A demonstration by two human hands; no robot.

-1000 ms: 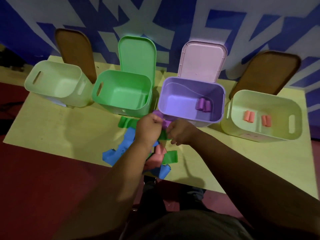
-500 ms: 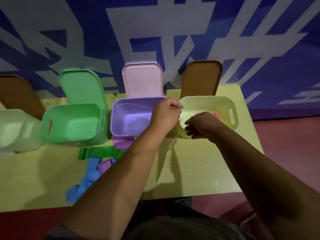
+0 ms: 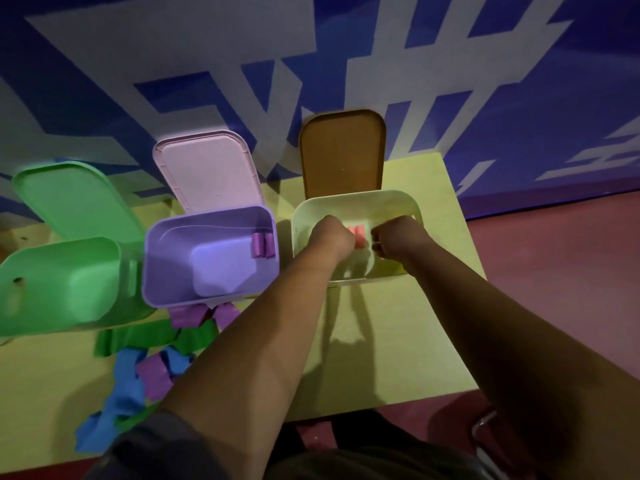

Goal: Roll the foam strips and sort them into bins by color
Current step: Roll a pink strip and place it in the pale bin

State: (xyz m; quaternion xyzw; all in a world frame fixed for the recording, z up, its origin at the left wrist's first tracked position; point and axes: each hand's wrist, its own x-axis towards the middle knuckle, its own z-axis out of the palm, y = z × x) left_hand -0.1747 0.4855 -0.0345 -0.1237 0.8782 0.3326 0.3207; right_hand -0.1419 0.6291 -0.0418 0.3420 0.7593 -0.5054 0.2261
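A: We have both hands inside the pale bin (image 3: 398, 199), the one with the brown lid (image 3: 343, 150) standing up behind it. The pink foam roll (image 3: 358, 235) sits between them, its long axis running away from us toward that lid.

B: And the grips? Our left hand (image 3: 334, 237) is curled with its fingers against the roll's left side; whether it pinches the roll we cannot tell. Our right hand (image 3: 394, 239) is a loose fist just right of the roll, and we cannot tell if it holds anything.

A: Left of the pale bin stands the purple bin (image 3: 207, 299), smooth plastic with rounded corners, its pink lid (image 3: 207, 171) tipped back. In its corner nearest the pale bin lie purple rolls (image 3: 262, 244), side by side, long axes pointing the same way as the pink one.

B: Farther left is the green bin (image 3: 62, 292), tilted, with its green lid (image 3: 72, 199) open.

A: On the yellow surface (image 3: 398, 358), left of the pale bin and nearer to us, the unrolled strips lie in a soft, crumpled heap: purple strips (image 3: 188, 315) touching the purple bin's front, a green strip (image 3: 138, 339) stretched sideways, blue strips (image 3: 121, 400) trailing to the surface's edge.
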